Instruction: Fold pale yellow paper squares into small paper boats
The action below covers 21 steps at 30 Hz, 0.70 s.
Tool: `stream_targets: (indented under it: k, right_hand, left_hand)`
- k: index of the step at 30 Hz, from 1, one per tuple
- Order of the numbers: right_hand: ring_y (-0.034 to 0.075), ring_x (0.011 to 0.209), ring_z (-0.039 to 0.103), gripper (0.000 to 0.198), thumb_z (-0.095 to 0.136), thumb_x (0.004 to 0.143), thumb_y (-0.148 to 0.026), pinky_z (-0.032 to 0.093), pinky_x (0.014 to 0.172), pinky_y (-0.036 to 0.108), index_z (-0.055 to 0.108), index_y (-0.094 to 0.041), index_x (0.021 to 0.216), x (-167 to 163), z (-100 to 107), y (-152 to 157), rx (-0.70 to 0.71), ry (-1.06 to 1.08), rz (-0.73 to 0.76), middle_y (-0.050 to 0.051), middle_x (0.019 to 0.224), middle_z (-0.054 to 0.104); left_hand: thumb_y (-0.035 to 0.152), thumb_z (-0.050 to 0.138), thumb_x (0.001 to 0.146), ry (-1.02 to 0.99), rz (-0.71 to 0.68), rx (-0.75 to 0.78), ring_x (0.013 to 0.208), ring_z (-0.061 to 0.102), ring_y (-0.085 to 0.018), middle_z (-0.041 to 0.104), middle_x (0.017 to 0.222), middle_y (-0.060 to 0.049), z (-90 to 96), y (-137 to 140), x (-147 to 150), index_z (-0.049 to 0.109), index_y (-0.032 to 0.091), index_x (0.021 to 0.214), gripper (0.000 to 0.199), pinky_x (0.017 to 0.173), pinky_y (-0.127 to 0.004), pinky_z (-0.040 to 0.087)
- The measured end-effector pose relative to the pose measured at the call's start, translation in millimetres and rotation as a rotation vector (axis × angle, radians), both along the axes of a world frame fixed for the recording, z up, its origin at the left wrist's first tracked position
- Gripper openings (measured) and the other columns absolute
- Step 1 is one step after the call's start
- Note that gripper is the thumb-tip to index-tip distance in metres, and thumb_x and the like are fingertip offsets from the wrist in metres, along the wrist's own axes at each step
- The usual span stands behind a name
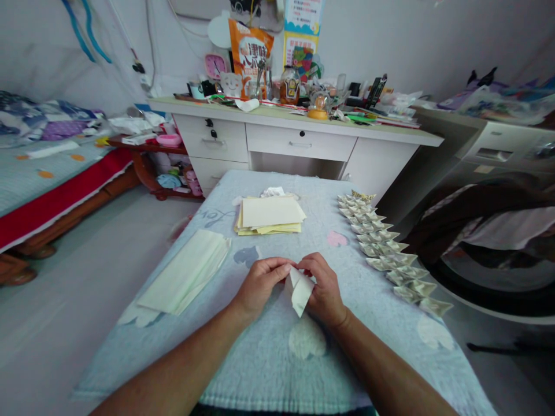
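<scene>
Between my two hands, above the middle of the cloth-covered table (277,370), is a small piece of folded white paper (300,292). My left hand (263,283) pinches its upper left corner with thumb and forefinger. Curled round its right side, my right hand (323,286) grips it too; some of those fingers are hidden behind the paper. A stack of cream and yellow paper sheets (271,212) lies beyond my hands. To the left lies a pile of long pale folded paper (186,271). Several folded paper pieces with pointed ends (381,245) stand in rows on the right.
A white desk (299,141) with drawers stands behind the table, its top crowded with a jar (289,86), an orange snack bag (250,55) and other items. On the right is a front-loading washing machine (498,150); a bed (56,167) is at the left.
</scene>
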State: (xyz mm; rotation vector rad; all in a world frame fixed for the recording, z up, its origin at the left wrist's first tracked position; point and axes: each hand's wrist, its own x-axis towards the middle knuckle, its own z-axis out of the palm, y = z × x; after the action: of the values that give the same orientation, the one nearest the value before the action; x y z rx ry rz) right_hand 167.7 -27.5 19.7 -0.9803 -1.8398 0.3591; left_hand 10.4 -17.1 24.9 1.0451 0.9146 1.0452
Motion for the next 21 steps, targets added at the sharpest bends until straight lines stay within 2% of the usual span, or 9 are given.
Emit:
stream_targets:
  k: [8, 17, 21]
  right_hand:
    - [0.015, 0.069, 0.053, 0.005, 0.060, 0.082, -0.018, 0.041, 0.061, 0.026, 0.059, -0.020, 0.087, -0.8, 1.4, -0.3, -0.030, 0.041, 0.022, 0.001, 0.076, 0.056]
    - [0.015, 0.071, 0.053, 0.014, 0.056, 0.082, -0.014, 0.040, 0.063, 0.026, 0.060, -0.020, 0.094, 2.3, 1.3, -0.4, -0.034, 0.054, 0.067, 0.002, 0.079, 0.058]
    - [0.015, 0.070, 0.052, 0.012, 0.056, 0.082, -0.014, 0.040, 0.063, 0.026, 0.060, -0.020, 0.092, 2.2, 0.5, 0.9, -0.045, 0.028, 0.082, 0.002, 0.077, 0.057]
  left_hand:
    - [0.031, 0.068, 0.078, 0.009, 0.020, 0.023, 0.069, 0.057, -0.013, 0.069, 0.074, -0.003, -1.6, 0.9, -1.8, 0.074, 0.015, 0.087, 0.020, 0.066, -0.023, 0.043]
    - [0.030, 0.067, 0.078, -0.024, 0.031, 0.005, 0.067, 0.056, -0.012, 0.067, 0.074, -0.003, -0.9, 1.0, -3.2, 0.072, 0.014, 0.084, 0.018, 0.064, -0.023, 0.043]
    - [0.030, 0.067, 0.078, 0.005, 0.034, 0.018, 0.067, 0.056, -0.013, 0.067, 0.073, -0.003, -0.8, 1.9, -4.0, 0.071, 0.013, 0.081, 0.018, 0.065, -0.024, 0.042]
